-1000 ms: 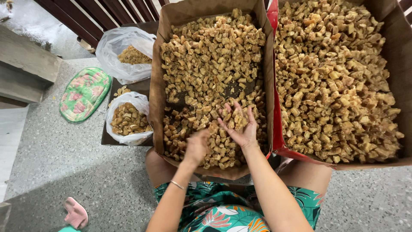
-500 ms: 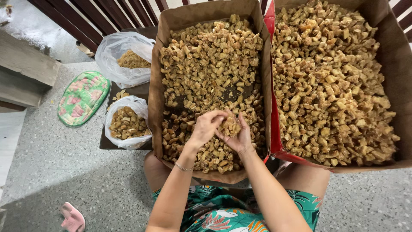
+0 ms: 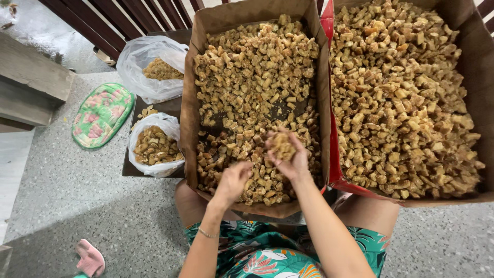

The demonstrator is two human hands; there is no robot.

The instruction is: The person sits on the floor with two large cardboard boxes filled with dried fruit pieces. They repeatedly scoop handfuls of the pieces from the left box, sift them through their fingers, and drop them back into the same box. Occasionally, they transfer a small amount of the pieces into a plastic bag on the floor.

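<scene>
The right hand (image 3: 289, 157) is raised a little over the left box (image 3: 191, 110), palm up, fingers curled round a small clump of brown pieces (image 3: 282, 145). The clump sits in the cupped palm, over the near right part of that box. It is roughly round, with no clear long axis and no pointing end that I can tell.

The left hand (image 3: 232, 180) is lower and nearer, knuckles up, fingers bent down into the pieces at the near edge of the same box. Whether it is closed on anything cannot be told, since its fingertips are hidden. A thin bracelet (image 3: 208, 234) circles its wrist.

The left box is open cardboard, its long axis running from near to far, and it rests on the person's lap. It is filled with brown cubes, with a bare dark patch of floor (image 3: 280, 109) showing just beyond the right hand. The right box (image 3: 476, 67) lies just beside it, touching along a red flap (image 3: 329, 82), and is heaped fuller with the same cubes.

Left of the boxes, two clear bags sit on a dark tray (image 3: 128, 167): the near bag (image 3: 154, 145) and the far bag (image 3: 153, 67), both holding brown bits. Farther left lies a green flowered mat (image 3: 101, 114) on the speckled floor, and a pink slipper (image 3: 90, 257) lies at the near left.
</scene>
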